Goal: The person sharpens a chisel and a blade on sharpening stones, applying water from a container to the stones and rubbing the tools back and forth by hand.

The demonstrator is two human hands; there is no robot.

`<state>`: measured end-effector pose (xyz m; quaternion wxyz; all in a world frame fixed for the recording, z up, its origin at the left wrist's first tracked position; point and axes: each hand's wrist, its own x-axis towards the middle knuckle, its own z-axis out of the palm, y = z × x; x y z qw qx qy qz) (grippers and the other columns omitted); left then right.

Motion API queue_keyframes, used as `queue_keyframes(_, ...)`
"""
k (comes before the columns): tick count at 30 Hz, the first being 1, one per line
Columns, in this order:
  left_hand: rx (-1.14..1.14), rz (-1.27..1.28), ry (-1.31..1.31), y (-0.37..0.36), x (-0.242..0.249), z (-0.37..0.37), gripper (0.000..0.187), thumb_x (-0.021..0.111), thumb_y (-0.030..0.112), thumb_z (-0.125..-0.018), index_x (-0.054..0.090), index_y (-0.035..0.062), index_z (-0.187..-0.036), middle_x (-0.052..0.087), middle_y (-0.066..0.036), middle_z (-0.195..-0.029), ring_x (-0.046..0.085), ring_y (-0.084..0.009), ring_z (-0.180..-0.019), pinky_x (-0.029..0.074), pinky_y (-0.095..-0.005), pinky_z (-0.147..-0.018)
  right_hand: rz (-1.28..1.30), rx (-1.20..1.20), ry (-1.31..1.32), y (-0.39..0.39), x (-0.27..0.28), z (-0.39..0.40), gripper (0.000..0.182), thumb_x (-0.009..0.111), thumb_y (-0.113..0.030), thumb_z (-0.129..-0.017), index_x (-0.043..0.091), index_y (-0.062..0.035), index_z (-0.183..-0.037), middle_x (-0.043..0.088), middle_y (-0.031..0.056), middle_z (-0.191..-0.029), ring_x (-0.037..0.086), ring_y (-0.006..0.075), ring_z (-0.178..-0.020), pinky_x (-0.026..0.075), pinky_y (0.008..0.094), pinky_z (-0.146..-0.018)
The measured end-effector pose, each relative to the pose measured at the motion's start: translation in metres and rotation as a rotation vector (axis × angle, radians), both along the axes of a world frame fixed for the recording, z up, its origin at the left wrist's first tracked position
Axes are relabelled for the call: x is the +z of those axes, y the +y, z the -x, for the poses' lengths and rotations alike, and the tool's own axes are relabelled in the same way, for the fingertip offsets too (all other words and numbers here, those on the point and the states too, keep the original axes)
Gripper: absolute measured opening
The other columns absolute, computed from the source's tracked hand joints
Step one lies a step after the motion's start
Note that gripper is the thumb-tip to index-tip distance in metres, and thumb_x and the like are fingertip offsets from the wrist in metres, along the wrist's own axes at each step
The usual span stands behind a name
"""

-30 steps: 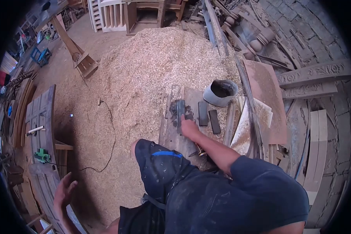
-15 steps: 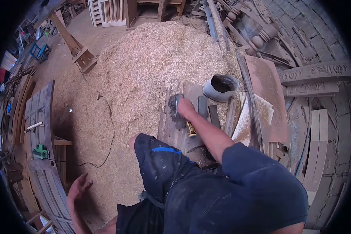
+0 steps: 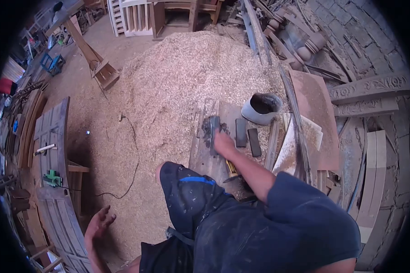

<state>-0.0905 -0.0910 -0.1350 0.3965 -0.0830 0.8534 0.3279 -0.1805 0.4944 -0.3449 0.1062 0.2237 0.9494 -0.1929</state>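
My right hand [image 3: 224, 143] grips a chisel whose yellow and black handle [image 3: 231, 168] sticks out below the wrist. The blade is hidden under the fingers, over a dark grey sharpening stone [image 3: 215, 123]. That stone lies on a worn wooden board [image 3: 200, 157], with dark wet smears around it. Two more dark blocks, one greyer [image 3: 241, 133] and one blacker [image 3: 254, 142], lie to its right. Off to the lower left, my left hand [image 3: 100, 223] hangs in the air, fingers apart and holding nothing.
A cut-off grey bucket [image 3: 255, 114] with dark contents stands beyond the blocks. A large heap of wood shavings [image 3: 182, 68] spreads ahead. At left, a green tool [image 3: 53, 178] rests on a panelled door [image 3: 54, 136]; a black cord [image 3: 134, 168] crosses the floor. Boards and carved timber [image 3: 369, 88] lie right.
My right hand has drawn the chisel back along the stone toward my body, uncovering more of the stone's far end. The whole view has shifted slightly down and right. My left hand remains open.
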Motion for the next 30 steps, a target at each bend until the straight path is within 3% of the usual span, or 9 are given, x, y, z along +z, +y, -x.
queue_keyframes(2,0.058,-0.055,0.005,0.002,0.006,0.001,0.076,0.070,0.041,-0.095,0.041,0.0003,-0.152,0.048,-0.026,-0.151,0.046,-0.0379,-0.140,0.038,-0.0447,-0.115,-0.071,0.084,-0.051,-0.005,0.013,-0.015,0.041,0.044,-0.015,-0.098,0.054,0.0019,-0.133,0.069,0.0324,-0.106,0.069,0.0488,-0.099,0.056,0.0562,-0.084)
queue_keyframes(6,0.048,-0.041,0.024,-0.011,-0.009,0.001,0.076,0.070,0.041,-0.095,0.041,0.0008,-0.153,0.049,-0.026,-0.150,0.046,-0.0380,-0.140,0.037,-0.0446,-0.115,-0.029,0.090,-0.101,0.023,0.004,0.045,0.050,0.047,-0.017,-0.097,0.047,0.0007,-0.144,0.069,0.0298,-0.110,0.069,0.0472,-0.101,0.056,0.0564,-0.087)
queue_keyframes(7,0.026,-0.014,0.000,-0.009,-0.007,-0.001,0.076,0.070,0.041,-0.095,0.041,0.0005,-0.153,0.049,-0.026,-0.150,0.046,-0.0379,-0.141,0.037,-0.0446,-0.116,-0.040,0.016,-0.087,0.022,-0.002,0.049,0.050,0.051,-0.018,-0.095,0.049,0.0001,-0.142,0.070,0.0280,-0.108,0.069,0.0470,-0.101,0.056,0.0565,-0.087)
queue_keyframes(12,0.065,-0.050,-0.024,0.012,0.018,0.002,0.077,0.070,0.040,-0.095,0.040,0.0000,-0.153,0.048,-0.026,-0.151,0.043,-0.0380,-0.143,0.036,-0.0449,-0.117,-0.084,0.103,-0.032,0.001,0.000,-0.008,0.049,0.051,-0.013,-0.092,0.050,0.0022,-0.138,0.071,0.0299,-0.102,0.070,0.0474,-0.094,0.057,0.0560,-0.082)
queue_keyframes(17,0.051,-0.036,-0.011,-0.007,-0.011,0.003,0.076,0.070,0.041,-0.095,0.041,0.0006,-0.153,0.047,-0.026,-0.152,0.043,-0.0376,-0.143,0.036,-0.0445,-0.117,-0.023,0.099,-0.065,0.016,-0.002,0.039,0.049,0.046,-0.011,-0.094,0.048,0.0014,-0.141,0.070,0.0317,-0.102,0.071,0.0468,-0.094,0.057,0.0562,-0.082)
queue_keyframes(21,0.063,-0.052,-0.038,0.017,0.017,0.003,0.076,0.070,0.040,-0.095,0.041,-0.0003,-0.152,0.046,-0.025,-0.153,0.043,-0.0370,-0.144,0.035,-0.0445,-0.118,-0.045,0.129,-0.076,-0.010,0.012,-0.008,0.045,0.043,-0.014,-0.097,0.050,0.0021,-0.139,0.070,0.0310,-0.104,0.070,0.0469,-0.094,0.057,0.0554,-0.083)
queue_keyframes(28,0.032,-0.014,-0.012,0.008,0.011,0.000,0.075,0.069,0.040,-0.095,0.041,0.0003,-0.153,0.047,-0.026,-0.152,0.043,-0.0372,-0.143,0.035,-0.0441,-0.118,-0.062,0.117,-0.069,0.016,-0.003,0.050,0.040,0.041,-0.015,-0.099,0.052,0.0039,-0.133,0.069,0.0313,-0.105,0.069,0.0478,-0.096,0.056,0.0567,-0.083)
queue_keyframes(30,0.007,0.038,-0.035,0.020,0.026,0.001,0.076,0.069,0.039,-0.096,0.040,-0.0009,-0.153,0.046,-0.026,-0.153,0.043,-0.0370,-0.143,0.034,-0.0439,-0.118,-0.051,0.113,-0.037,0.004,-0.002,0.026,0.037,0.042,-0.013,-0.098,0.054,0.0028,-0.130,0.069,0.0320,-0.105,0.069,0.0473,-0.099,0.056,0.0565,-0.084)
